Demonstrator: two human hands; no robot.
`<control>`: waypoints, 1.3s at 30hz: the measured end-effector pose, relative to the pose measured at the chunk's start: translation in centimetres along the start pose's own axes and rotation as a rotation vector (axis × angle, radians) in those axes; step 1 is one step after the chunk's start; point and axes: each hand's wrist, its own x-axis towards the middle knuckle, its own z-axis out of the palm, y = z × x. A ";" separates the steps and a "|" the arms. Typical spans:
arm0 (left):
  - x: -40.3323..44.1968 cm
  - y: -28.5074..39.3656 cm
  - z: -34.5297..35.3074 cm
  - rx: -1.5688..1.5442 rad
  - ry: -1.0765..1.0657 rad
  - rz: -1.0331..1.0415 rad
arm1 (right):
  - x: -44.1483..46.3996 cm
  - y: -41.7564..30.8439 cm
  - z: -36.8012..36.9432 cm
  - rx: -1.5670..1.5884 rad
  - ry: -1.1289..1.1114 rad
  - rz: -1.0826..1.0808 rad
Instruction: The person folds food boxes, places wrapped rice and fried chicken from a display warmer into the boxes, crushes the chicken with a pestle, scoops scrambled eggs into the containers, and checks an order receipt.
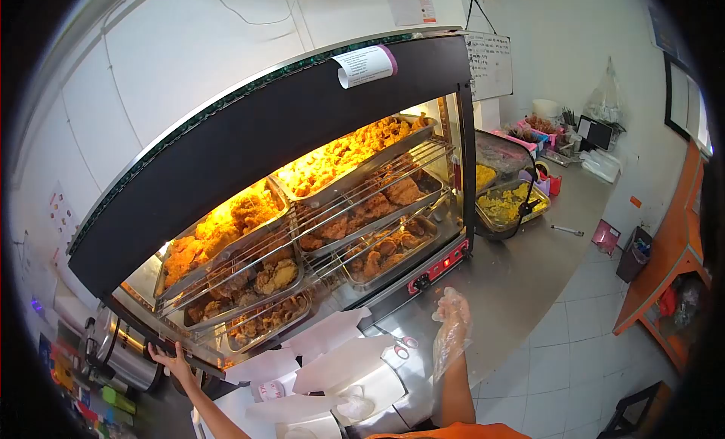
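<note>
My bare left hand [174, 363] is at the lower left corner of a heated display cabinet [204, 140], fingers spread; it seems to touch the frame edge. My right hand [453, 318] wears a loose clear plastic glove and is raised over the steel counter, thumb apart from loosely bent fingers, with nothing visible in it. Beside it lie scissors [402, 347] with pinkish handles. Opened white cardboard boxes [325, 369] stand before me; one contains a small white wrapped bundle [355, 403]. A round pink-and-white container [270, 391] is among them.
Trays of fried chicken [347, 156] fill the cabinet's wire shelves. On the right counter [521, 288] are a tray of yellow food [513, 205], a marker-like pen [566, 230] and plastic packs. A large metal pot [128, 352] stands at left. An orange cabinet [668, 250] is at right.
</note>
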 end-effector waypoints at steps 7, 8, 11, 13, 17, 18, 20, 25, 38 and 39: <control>0.9 -1.9 -0.8 0.095 -0.014 -0.007 | 0.4 0.0 -2.8 -0.057 0.087 -0.049; 1.1 -2.4 -0.9 0.088 -0.014 0.000 | 0.7 0.1 -3.3 -0.063 0.091 -0.055; 1.3 -2.8 -1.2 0.070 -0.003 0.039 | 0.4 -0.4 -3.2 -0.037 0.111 -0.040; 1.0 -2.3 -0.9 0.059 0.020 0.089 | 0.2 -0.6 -3.3 -0.031 0.118 -0.029; 0.4 -0.8 -0.3 0.010 0.029 0.051 | 0.0 -0.4 -3.6 -0.092 0.131 -0.049; 0.3 -0.5 -0.2 0.000 0.029 0.047 | -0.1 -0.4 -3.7 -0.115 0.137 -0.059; 0.4 -0.8 -0.2 -0.044 0.035 0.032 | -0.3 -0.3 -4.4 -0.074 0.124 -0.045; 0.9 -3.3 -1.0 0.225 0.139 0.077 | -1.1 -0.6 -5.5 -0.054 0.161 -0.054; -1.2 -0.4 -0.5 0.187 0.106 0.075 | -4.3 1.3 -6.1 -0.159 0.166 -0.041; -1.1 -0.9 -0.7 0.146 0.101 0.032 | -4.5 1.7 -6.6 -0.158 0.136 -0.043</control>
